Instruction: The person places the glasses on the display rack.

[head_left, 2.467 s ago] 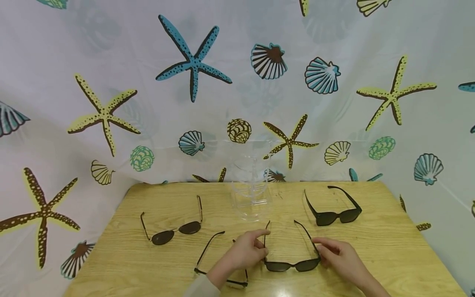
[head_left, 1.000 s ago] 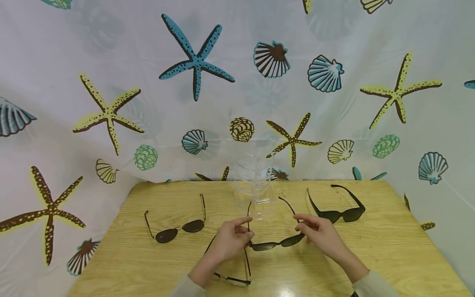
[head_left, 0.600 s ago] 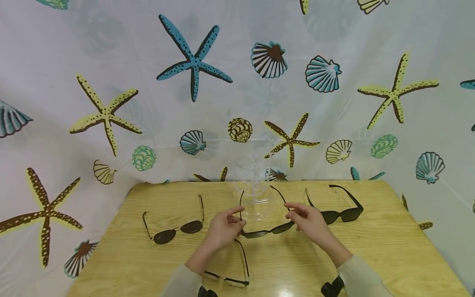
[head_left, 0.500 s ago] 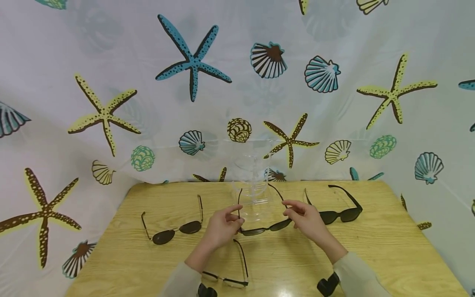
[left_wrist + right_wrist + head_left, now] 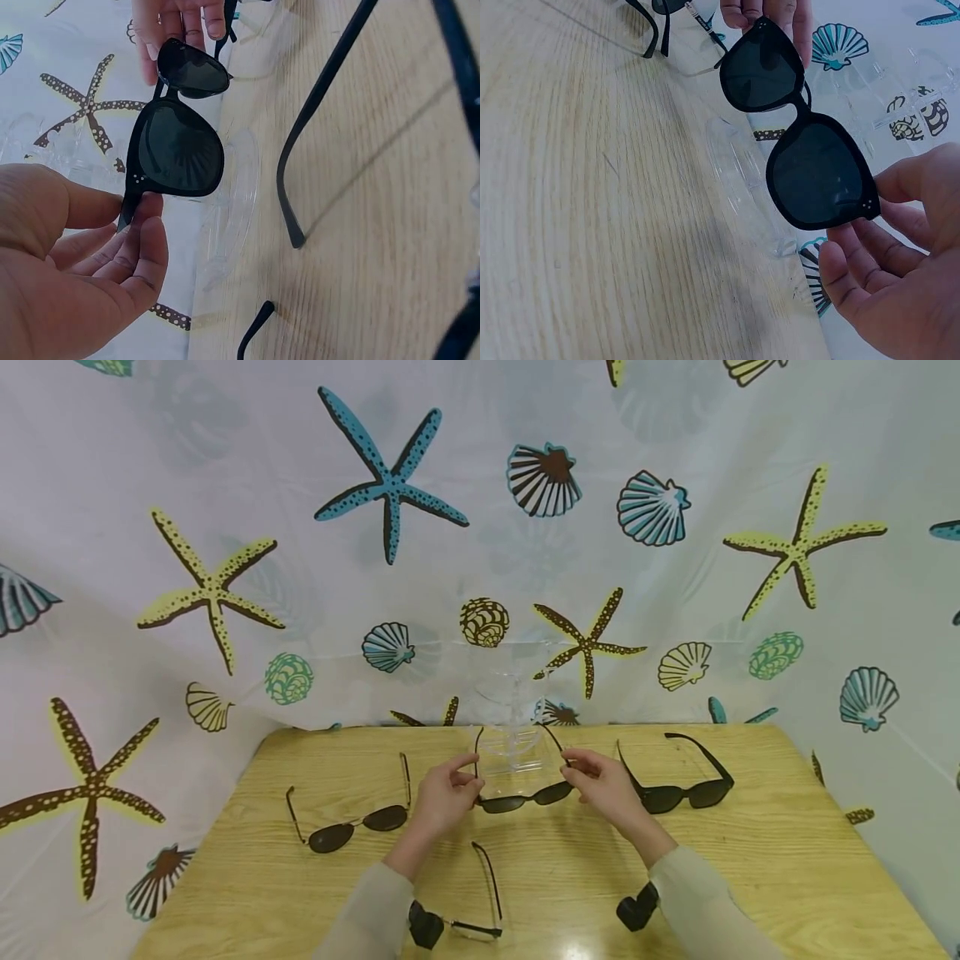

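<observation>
Black sunglasses (image 5: 527, 799) with dark lenses are held up off the table, arms unfolded and pointing away toward a clear plastic stand (image 5: 513, 743). My left hand (image 5: 444, 793) pinches their left hinge end between thumb and fingers. At the right hinge end, my right hand (image 5: 602, 782) does the same. Both wrist views show the sunglasses (image 5: 180, 146) from the front, lenses toward the cameras, with the right hand (image 5: 180, 26) at the far end. In the right wrist view the stand's round base (image 5: 742, 187) lies just beyond the frame; whether they touch cannot be told.
Thin-rimmed sunglasses (image 5: 330, 837) lie unfolded at the left on the wooden table (image 5: 570, 893). Clear-lens glasses (image 5: 477, 932) lie near the front, partly behind the left sleeve. Thick black sunglasses (image 5: 686, 796) lie close to the right hand. A patterned curtain (image 5: 450, 593) hangs behind.
Both hands have lifted the black sunglasses from the table and carried them away from me and slightly left, up to the clear stand. The other glasses stay put.
</observation>
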The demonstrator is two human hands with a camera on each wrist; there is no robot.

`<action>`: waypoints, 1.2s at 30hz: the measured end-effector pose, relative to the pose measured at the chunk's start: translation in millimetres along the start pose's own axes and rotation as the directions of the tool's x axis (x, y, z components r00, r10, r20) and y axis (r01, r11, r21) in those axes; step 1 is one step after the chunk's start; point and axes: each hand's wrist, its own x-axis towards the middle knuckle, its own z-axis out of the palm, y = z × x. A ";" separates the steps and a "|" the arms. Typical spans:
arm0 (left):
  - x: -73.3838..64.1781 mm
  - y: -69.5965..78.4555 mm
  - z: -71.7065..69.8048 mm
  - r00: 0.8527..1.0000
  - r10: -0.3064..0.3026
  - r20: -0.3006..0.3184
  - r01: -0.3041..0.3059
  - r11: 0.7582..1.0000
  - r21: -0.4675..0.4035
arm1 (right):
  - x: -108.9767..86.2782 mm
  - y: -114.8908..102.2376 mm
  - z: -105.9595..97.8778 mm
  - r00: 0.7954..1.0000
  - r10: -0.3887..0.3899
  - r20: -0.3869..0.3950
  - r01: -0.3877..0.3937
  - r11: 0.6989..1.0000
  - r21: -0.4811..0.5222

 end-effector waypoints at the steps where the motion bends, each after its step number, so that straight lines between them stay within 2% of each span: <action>1: 1.5 0.1 -0.2 1.000 0.001 -0.005 -0.001 1.000 0.005 | 1.4 0.5 0.9 1.000 0.004 0.001 -0.004 1.000 0.002; 4: 5.0 0.1 -0.7 1.000 -0.010 -0.006 0.010 1.000 -0.004 | 5.1 0.9 2.9 1.000 0.012 0.008 -0.012 1.000 0.002; 9: 9.0 0.6 -0.7 0.999 -0.035 0.035 0.038 0.995 -0.090 | 12.0 -0.4 4.6 1.000 0.003 0.024 -0.002 1.000 -0.003; 12: 10.6 0.9 -0.4 0.998 -0.033 0.053 0.039 0.993 -0.110 | 15.3 -1.5 5.5 1.000 0.004 0.029 -0.003 1.000 -0.018; 23: 16.1 0.5 1.7 0.999 -0.033 0.043 0.035 0.998 -0.050 | 25.5 0.2 9.7 0.999 0.009 0.046 -0.008 1.000 -0.023; 31: 23.1 -6.4 2.0 0.999 -0.047 0.012 0.048 0.996 -0.071 | 35.5 -2.3 16.0 0.999 0.034 0.034 -0.034 0.999 -0.009; 36: 27.1 -11.5 1.4 1.000 -0.030 0.001 0.030 0.997 -0.069 | 39.9 -1.0 18.9 0.999 0.016 0.034 -0.015 1.000 -0.023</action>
